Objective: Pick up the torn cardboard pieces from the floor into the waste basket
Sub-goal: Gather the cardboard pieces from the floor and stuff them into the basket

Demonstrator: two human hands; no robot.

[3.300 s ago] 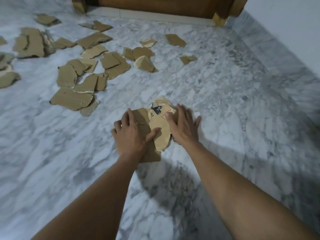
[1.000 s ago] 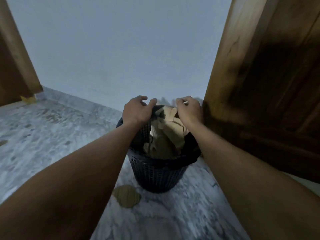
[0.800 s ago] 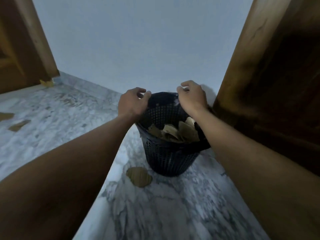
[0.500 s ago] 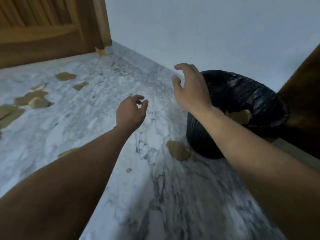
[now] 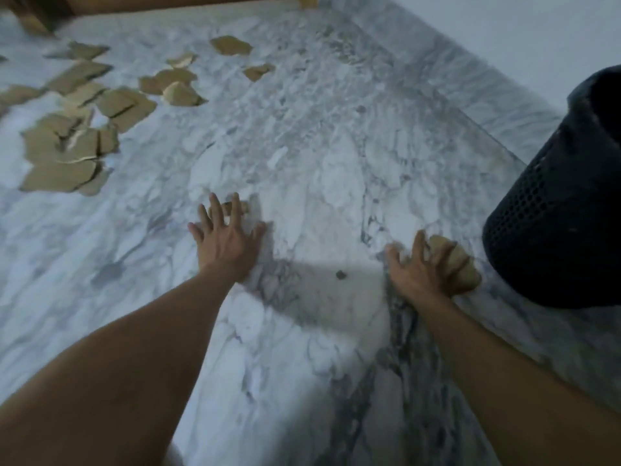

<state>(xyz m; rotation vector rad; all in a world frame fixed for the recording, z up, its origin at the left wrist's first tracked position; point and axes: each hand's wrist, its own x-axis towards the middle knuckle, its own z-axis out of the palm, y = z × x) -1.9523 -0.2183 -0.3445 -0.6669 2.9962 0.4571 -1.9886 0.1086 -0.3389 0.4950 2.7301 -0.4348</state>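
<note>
My left hand [image 5: 225,242] lies flat on the marble floor with fingers spread over a small cardboard scrap [image 5: 239,206] that peeks out beyond the fingertips. My right hand [image 5: 421,269] rests with spread fingers on a rounded cardboard piece [image 5: 462,264] lying beside the black mesh waste basket [image 5: 551,230] at the right edge. Several torn brown cardboard pieces [image 5: 67,153] are scattered over the far left of the floor, with more pieces [image 5: 174,87] further back. A tiny crumb [image 5: 340,274] lies between my hands.
The white and grey marble floor [image 5: 319,146] runs to a marble skirting and pale wall [image 5: 504,35] at the upper right. A wooden door or furniture base [image 5: 168,0] lines the top edge.
My view swung down from the basket to the floor. Both hands dropped from the air by the basket rim onto the floor, the right one onto the piece beside the basket.
</note>
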